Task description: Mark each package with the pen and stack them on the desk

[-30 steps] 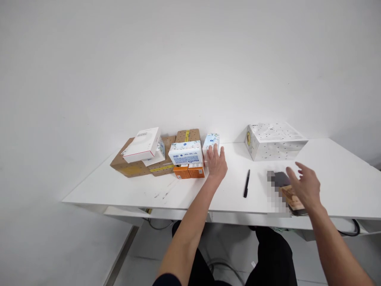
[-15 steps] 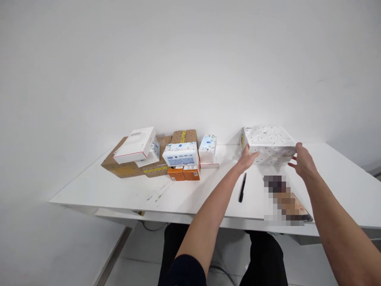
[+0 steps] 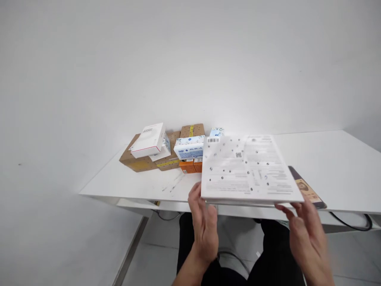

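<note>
Hands, left hand (image 3: 204, 226) and right hand (image 3: 306, 234), grip speckled white box (image 3: 248, 169) above table (image 3: 327, 159)

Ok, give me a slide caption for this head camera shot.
Both hands hold a white speckled box up over the table.

Large white speckled cardboard box (image 3: 248, 169): motion-blurred, print unreadable; its underside hidden. It covers most of the pale blue tissue pack (image 3: 217, 132) at 11 o'clock and part of the dark brown booklet (image 3: 308, 190) at 3 o'clock. Right hand (image 3: 308, 238) blurred, wrist cut at bottom edge.
</note>
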A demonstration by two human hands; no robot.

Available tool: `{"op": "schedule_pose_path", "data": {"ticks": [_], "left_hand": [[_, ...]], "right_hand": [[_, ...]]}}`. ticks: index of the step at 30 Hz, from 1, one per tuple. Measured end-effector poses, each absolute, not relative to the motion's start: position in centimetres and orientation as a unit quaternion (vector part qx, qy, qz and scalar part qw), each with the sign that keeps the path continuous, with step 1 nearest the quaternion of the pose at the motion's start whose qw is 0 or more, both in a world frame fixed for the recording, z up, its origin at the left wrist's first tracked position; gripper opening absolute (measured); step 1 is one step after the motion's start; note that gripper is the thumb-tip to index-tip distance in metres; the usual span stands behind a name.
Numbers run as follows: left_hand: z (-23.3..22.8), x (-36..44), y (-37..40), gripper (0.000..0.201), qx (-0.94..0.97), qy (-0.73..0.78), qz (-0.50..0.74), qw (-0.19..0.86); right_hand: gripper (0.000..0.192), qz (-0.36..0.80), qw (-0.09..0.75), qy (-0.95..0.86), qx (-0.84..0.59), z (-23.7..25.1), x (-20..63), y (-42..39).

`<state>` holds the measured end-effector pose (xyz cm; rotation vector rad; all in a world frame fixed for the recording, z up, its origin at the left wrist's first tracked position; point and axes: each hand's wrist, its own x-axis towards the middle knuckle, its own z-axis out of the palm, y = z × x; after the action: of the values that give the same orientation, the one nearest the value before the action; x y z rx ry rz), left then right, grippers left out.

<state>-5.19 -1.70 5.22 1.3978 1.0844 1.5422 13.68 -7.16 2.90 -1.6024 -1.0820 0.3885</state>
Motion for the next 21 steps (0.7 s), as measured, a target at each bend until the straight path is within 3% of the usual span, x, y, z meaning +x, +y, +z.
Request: {"op": "schedule_pose_path", "data": {"ticks": [3,9,12,15,16,18,21], "left_hand": [[2.7,-7.2,-3.2,0.05,0.533,0.472,0.574,0.406],[1.0,-9.1,-0.8,0.048,0.49,0.543,0.543,0.413],[1.3,-9.4,0.7,0.055,0.488,0.548,0.523,0.434],[1.6,-9.5,1.7,0.065,0.492,0.563,0.505,0.431],[1.7,-9.6,1.9,0.066,0.495,0.57,0.496,0.429],[1.8,-9.7,2.1,0.065,0.515,0.566,0.481,0.429],[1.8,-10.1,2.0,0.054,0.555,0.536,0.464,0.435]], "right_hand": [[0.049,0.227,0.608,-0.421,-0.634,0.1,11.4,-8.5],[0.043,0.275,0.526,-0.497,-0.634,-2.0,14.2,-6.1],[0.036,0.117,0.396,-0.564,-0.715,-1.3,17.1,-2.0],[0.043,0.004,0.113,-0.652,-0.749,-1.0,18.7,2.7],[0.042,-0.009,0.055,-0.675,-0.736,-1.1,18.8,4.0],[0.035,-0.015,-0.004,-0.705,-0.709,-1.3,18.8,5.9],[0.026,-0.01,-0.011,-0.727,-0.686,-1.7,18.8,6.9]]}}
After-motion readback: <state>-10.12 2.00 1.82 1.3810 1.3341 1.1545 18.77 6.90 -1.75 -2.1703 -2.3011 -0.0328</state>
